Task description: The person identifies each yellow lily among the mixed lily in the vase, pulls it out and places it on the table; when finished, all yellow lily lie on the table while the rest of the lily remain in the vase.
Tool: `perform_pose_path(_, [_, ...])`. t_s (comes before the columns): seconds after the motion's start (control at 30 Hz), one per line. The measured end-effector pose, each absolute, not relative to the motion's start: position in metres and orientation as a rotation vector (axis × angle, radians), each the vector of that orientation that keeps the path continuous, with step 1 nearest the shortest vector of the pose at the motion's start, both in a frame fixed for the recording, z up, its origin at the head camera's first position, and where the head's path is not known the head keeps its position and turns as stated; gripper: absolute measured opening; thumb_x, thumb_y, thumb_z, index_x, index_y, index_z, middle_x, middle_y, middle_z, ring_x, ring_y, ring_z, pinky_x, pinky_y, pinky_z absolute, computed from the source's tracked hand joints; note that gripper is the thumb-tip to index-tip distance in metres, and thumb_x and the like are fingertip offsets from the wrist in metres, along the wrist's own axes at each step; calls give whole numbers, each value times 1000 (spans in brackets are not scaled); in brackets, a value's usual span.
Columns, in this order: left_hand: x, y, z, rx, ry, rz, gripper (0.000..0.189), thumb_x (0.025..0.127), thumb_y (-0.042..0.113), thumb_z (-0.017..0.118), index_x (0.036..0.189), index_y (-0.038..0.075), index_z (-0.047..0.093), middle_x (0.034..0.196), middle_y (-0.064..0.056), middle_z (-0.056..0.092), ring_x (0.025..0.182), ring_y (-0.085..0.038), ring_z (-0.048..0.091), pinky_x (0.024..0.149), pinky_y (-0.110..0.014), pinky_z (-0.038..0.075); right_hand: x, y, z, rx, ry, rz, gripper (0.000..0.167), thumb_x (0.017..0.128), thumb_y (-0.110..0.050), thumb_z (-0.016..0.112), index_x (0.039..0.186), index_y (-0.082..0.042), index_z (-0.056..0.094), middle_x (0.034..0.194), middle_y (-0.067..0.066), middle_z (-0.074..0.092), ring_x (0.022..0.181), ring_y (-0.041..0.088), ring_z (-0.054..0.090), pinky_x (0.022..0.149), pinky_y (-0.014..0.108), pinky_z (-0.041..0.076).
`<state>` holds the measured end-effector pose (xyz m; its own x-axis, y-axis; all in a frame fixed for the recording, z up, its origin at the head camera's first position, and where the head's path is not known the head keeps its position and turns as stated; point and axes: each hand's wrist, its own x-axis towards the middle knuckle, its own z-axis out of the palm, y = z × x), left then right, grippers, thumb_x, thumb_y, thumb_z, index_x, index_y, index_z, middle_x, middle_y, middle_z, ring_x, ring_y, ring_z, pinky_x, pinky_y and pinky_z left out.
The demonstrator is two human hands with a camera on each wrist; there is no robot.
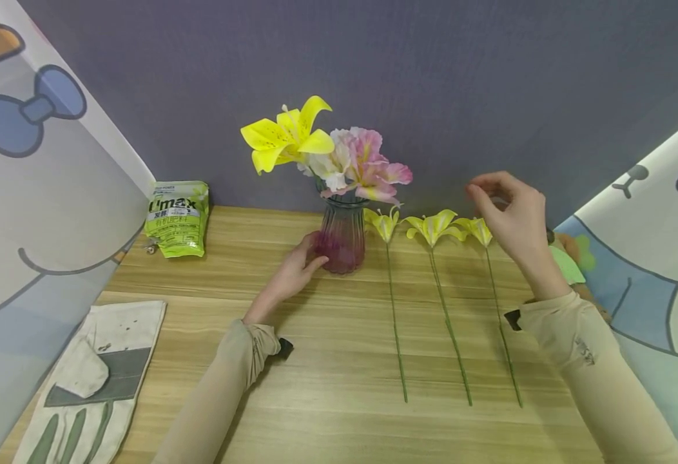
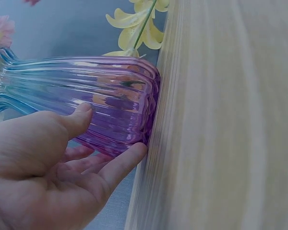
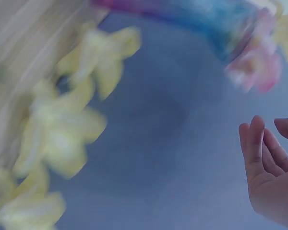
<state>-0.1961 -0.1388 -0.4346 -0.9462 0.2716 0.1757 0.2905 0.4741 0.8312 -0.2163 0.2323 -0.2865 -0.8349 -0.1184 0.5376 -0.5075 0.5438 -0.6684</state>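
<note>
A ribbed glass vase (image 1: 343,238), teal at the neck and purple at the base, stands near the back wall. It holds a yellow lily (image 1: 289,135) and pink-and-white flowers (image 1: 368,164). My left hand (image 1: 294,272) grips the vase low on its left side; the left wrist view shows the thumb (image 2: 81,117) on the glass and other fingers partly hidden behind it. My right hand (image 1: 513,212) is raised above the right-hand lily (image 1: 475,230), fingers loosely bent and holding nothing. Two more yellow lilies (image 1: 384,225) (image 1: 434,227) lie left of it, long stems toward me.
At the back left stands a green fertilizer bag (image 1: 178,222). A pale work glove (image 1: 98,374) with grey and green patches lies at the front left. Cartoon panels (image 1: 652,245) rise on both sides, and a dark wall (image 1: 432,77) closes the back.
</note>
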Motion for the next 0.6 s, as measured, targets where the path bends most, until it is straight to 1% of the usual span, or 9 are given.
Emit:
perform_pose_path(0.07, [-196, -140, -436, -523, -2672, -1518, 60, 109, 5, 63, 158, -13, 34, 156, -34, 48, 145, -45, 48, 121, -53, 42, -210, 212, -279, 587, -2316, 1344, 20, 105, -12, 72, 119, 1, 77, 108, 2, 78, 88, 6, 72, 75, 15, 60])
perform_pose_path(0.13, [-197, -140, -437, -539, -2658, -1506, 59, 109, 5, 63, 157, -14, 34, 154, -34, 49, 144, -46, 49, 120, -54, 44, -203, 190, -271, 656, -2302, 1415, 19, 104, -10, 72, 120, 0, 77, 114, 5, 77, 98, 9, 73, 79, 19, 62])
perform_pose_path(0.17, [-197, -141, -437, -545, -2649, -1497, 59, 108, 4, 63, 156, -14, 34, 153, -35, 50, 142, -47, 50, 119, -55, 44, -201, 181, -268, 688, -2292, 1441, 19, 104, -9, 72, 120, -1, 77, 115, 6, 77, 99, 10, 72, 79, 20, 62])
perform_pose_path(0.23, [-197, -142, -437, -552, -2633, -1482, 58, 108, 3, 63, 155, -15, 36, 150, -35, 52, 140, -47, 52, 118, -56, 45, -199, 163, -264, 749, -2249, 1475, 18, 103, -8, 73, 119, 0, 78, 113, 6, 78, 97, 12, 73, 78, 21, 62])
perform_pose_path(0.3, [-196, -142, -436, -550, -2639, -1467, 58, 108, 4, 64, 155, -14, 36, 149, -35, 54, 139, -47, 53, 118, -55, 46, -199, 149, -260, 809, -2169, 1466, 16, 102, -6, 75, 116, 2, 78, 109, 8, 79, 92, 14, 73, 73, 21, 62])
perform_pose_path(0.37, [-196, -142, -435, -553, -2651, -1472, 59, 108, 4, 64, 156, -14, 36, 150, -35, 54, 140, -46, 53, 118, -55, 46, -198, 140, -255, 855, -2071, 1437, 14, 101, -5, 76, 111, 5, 78, 105, 10, 79, 86, 15, 73, 68, 21, 60])
perform_pose_path(0.43, [-196, -141, -436, -555, -2665, -1490, 60, 109, 6, 63, 157, -13, 34, 152, -34, 52, 141, -45, 52, 119, -54, 45, -198, 133, -250, 887, -1989, 1404, 13, 100, -3, 76, 108, 7, 78, 102, 12, 79, 84, 15, 72, 66, 20, 59])
perform_pose_path(0.53, [-197, -140, -437, -550, -2671, -1511, 60, 109, 5, 62, 158, -13, 33, 155, -33, 49, 144, -45, 49, 120, -54, 43, -195, 121, -243, 939, -1939, 1479, 13, 99, 0, 76, 109, 8, 77, 102, 14, 79, 84, 22, 74, 66, 25, 62])
perform_pose_path(0.6, [-197, -140, -437, -542, -2662, -1521, 61, 109, 5, 63, 158, -12, 33, 156, -33, 48, 145, -45, 48, 121, -53, 42, -193, 109, -240, 979, -1975, 1554, 15, 98, 2, 77, 112, 8, 77, 104, 14, 79, 84, 27, 75, 65, 29, 64])
